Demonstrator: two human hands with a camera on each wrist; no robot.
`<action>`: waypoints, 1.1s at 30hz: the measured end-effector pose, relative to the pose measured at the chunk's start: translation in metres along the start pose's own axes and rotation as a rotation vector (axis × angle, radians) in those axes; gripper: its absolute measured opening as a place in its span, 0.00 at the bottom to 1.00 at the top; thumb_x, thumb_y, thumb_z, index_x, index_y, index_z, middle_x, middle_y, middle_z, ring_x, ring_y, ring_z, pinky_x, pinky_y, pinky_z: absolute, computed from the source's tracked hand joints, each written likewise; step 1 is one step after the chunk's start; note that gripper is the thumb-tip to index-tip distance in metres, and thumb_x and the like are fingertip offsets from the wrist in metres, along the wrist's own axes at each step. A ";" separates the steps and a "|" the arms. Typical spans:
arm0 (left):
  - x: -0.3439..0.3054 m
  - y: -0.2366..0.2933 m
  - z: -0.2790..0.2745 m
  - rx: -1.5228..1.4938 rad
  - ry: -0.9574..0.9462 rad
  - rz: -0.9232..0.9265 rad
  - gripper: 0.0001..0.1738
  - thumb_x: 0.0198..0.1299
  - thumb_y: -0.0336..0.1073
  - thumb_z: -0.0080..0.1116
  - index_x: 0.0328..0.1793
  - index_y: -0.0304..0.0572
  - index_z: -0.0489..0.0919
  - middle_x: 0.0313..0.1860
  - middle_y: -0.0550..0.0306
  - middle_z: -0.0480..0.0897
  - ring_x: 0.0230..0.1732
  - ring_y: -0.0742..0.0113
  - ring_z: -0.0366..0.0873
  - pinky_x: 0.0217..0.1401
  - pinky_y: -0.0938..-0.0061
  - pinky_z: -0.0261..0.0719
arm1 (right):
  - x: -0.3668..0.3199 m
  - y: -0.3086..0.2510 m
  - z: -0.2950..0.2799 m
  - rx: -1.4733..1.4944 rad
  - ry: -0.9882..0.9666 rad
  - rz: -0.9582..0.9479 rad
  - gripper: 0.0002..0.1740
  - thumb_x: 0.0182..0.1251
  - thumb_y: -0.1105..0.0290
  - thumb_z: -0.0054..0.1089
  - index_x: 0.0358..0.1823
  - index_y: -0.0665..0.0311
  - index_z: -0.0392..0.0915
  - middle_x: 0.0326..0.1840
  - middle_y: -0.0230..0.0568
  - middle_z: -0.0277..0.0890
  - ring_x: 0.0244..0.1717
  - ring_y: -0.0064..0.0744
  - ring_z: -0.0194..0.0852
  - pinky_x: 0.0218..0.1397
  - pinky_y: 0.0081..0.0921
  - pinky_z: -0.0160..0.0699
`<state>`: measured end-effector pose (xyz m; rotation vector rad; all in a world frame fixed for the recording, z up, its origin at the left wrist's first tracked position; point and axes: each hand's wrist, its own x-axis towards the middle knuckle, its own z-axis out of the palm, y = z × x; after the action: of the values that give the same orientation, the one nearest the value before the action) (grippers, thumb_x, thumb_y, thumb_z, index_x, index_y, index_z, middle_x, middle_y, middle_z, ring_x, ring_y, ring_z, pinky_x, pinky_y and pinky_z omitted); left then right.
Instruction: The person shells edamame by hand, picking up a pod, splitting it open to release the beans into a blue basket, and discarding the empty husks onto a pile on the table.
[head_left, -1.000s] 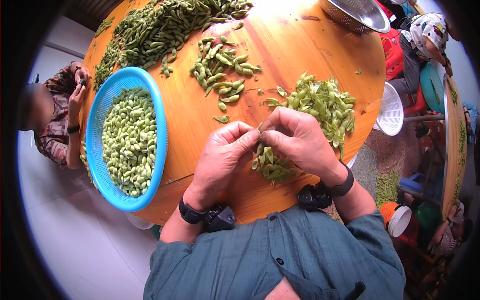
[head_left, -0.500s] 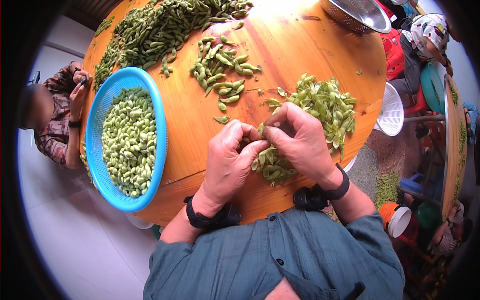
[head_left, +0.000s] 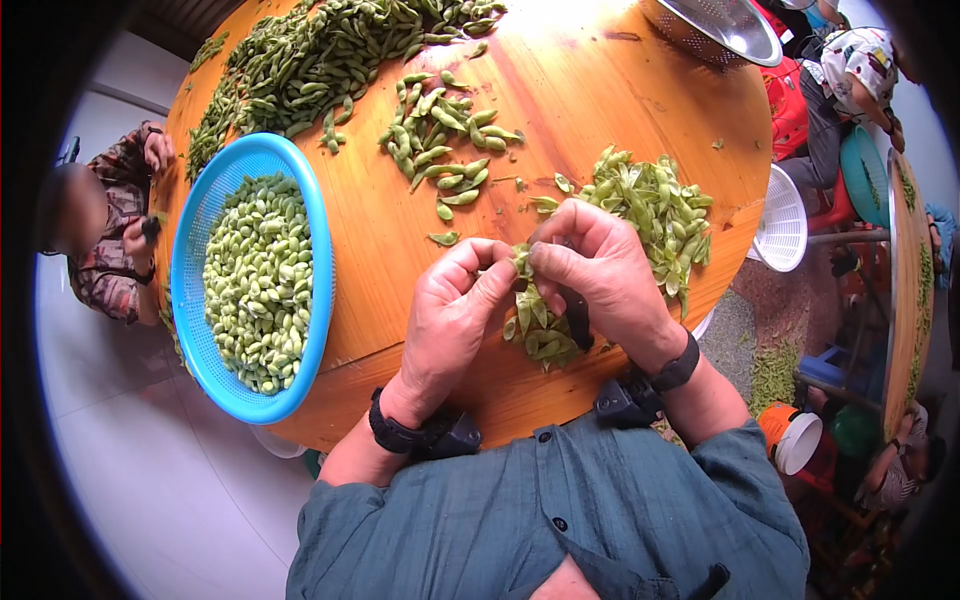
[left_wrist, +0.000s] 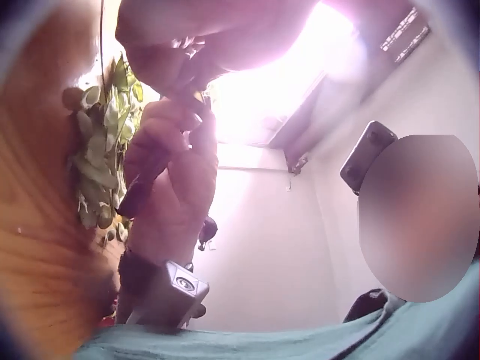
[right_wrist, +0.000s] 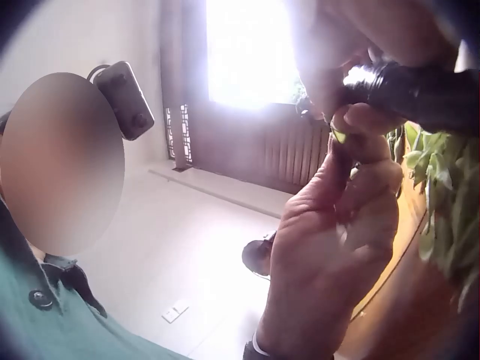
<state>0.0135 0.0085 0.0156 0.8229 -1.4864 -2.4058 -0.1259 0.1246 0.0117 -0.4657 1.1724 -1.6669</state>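
Note:
Over the near part of the table, my left hand (head_left: pixel 450 310) pinches a green soybean pod (head_left: pixel 522 262) between thumb and forefinger. My right hand (head_left: pixel 605 275) meets it from the other side, thumb and forefinger at the same pod. A tool with a black handle (head_left: pixel 577 320) is held in the right hand and sticks out below the palm. In the right wrist view the black handle (right_wrist: pixel 427 97) looks thick, with a shiny part near the fingers; its working end is hidden. Opened pods (head_left: pixel 545 335) lie under the hands, and a bigger heap of empty pods (head_left: pixel 650 210) lies beyond the right hand.
A blue basket (head_left: pixel 323 270) of shelled beans stands left. Whole pods (head_left: pixel 440 135) lie ahead, with a large pile (head_left: pixel 300 70) farther back. A metal colander (head_left: pixel 735 35) sits at the far right edge. Another person (head_left: pixel 110 240) sits at the left.
My fingertips have parted slightly and more of the green pod shows between them. The black handle has come into sight below my right hand. The person at the left has lowered one hand.

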 end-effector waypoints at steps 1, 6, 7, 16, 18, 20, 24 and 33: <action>0.001 0.000 -0.001 -0.029 -0.030 -0.017 0.08 0.73 0.35 0.56 0.49 0.38 0.76 0.30 0.72 0.74 0.24 0.89 0.63 0.24 0.90 0.57 | 0.000 0.000 -0.001 0.000 0.000 0.000 0.06 0.70 0.73 0.63 0.39 0.68 0.75 0.27 0.32 0.76 0.23 0.16 0.72 0.25 0.15 0.72; 0.005 0.001 -0.007 -0.164 -0.112 -0.093 0.10 0.75 0.39 0.54 0.50 0.41 0.77 0.29 0.73 0.74 0.23 0.88 0.62 0.23 0.90 0.56 | 0.001 0.003 0.000 0.030 -0.032 0.000 0.07 0.69 0.75 0.62 0.36 0.66 0.72 0.25 0.33 0.75 0.21 0.19 0.71 0.23 0.16 0.71; 0.006 0.000 -0.008 -0.176 -0.124 -0.105 0.10 0.75 0.40 0.53 0.50 0.41 0.77 0.30 0.72 0.75 0.23 0.88 0.62 0.22 0.89 0.56 | 0.001 0.003 0.000 0.030 -0.032 -0.001 0.07 0.69 0.75 0.62 0.36 0.66 0.72 0.25 0.33 0.75 0.21 0.19 0.71 0.23 0.16 0.71; 0.009 -0.005 -0.004 -0.118 -0.145 -0.019 0.08 0.74 0.37 0.54 0.50 0.40 0.77 0.34 0.71 0.76 0.28 0.87 0.66 0.28 0.90 0.62 | -0.001 0.004 0.003 -0.066 0.020 -0.047 0.04 0.68 0.76 0.61 0.38 0.67 0.74 0.27 0.30 0.75 0.22 0.13 0.71 0.24 0.13 0.71; 0.004 0.000 0.002 0.130 0.001 0.109 0.08 0.73 0.36 0.56 0.49 0.40 0.77 0.33 0.72 0.75 0.30 0.88 0.66 0.29 0.91 0.62 | -0.004 0.003 0.005 -0.222 0.078 -0.109 0.04 0.68 0.76 0.62 0.37 0.66 0.75 0.28 0.29 0.74 0.22 0.12 0.70 0.24 0.12 0.69; 0.000 0.003 0.001 0.213 -0.045 0.087 0.07 0.70 0.34 0.60 0.49 0.41 0.77 0.35 0.73 0.75 0.34 0.88 0.68 0.34 0.92 0.64 | -0.003 0.005 0.005 -0.278 0.090 -0.151 0.04 0.67 0.76 0.62 0.37 0.66 0.75 0.27 0.28 0.74 0.22 0.11 0.70 0.24 0.12 0.69; 0.004 0.001 -0.009 0.033 -0.129 0.045 0.09 0.69 0.34 0.61 0.50 0.40 0.78 0.34 0.72 0.76 0.31 0.88 0.67 0.30 0.91 0.63 | -0.006 -0.003 0.004 -0.160 0.009 -0.018 0.04 0.67 0.76 0.62 0.37 0.67 0.75 0.27 0.27 0.73 0.22 0.10 0.69 0.23 0.13 0.69; -0.004 0.003 -0.015 -0.085 -0.132 -0.104 0.09 0.70 0.37 0.60 0.47 0.38 0.81 0.31 0.69 0.78 0.22 0.86 0.65 0.21 0.89 0.58 | -0.019 -0.011 -0.005 -0.348 0.030 0.002 0.03 0.64 0.77 0.62 0.37 0.66 0.76 0.26 0.25 0.73 0.22 0.10 0.68 0.25 0.14 0.68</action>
<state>0.0247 -0.0019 0.0144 0.7546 -1.4072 -2.6262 -0.1275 0.1441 0.0234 -0.6555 1.4927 -1.4750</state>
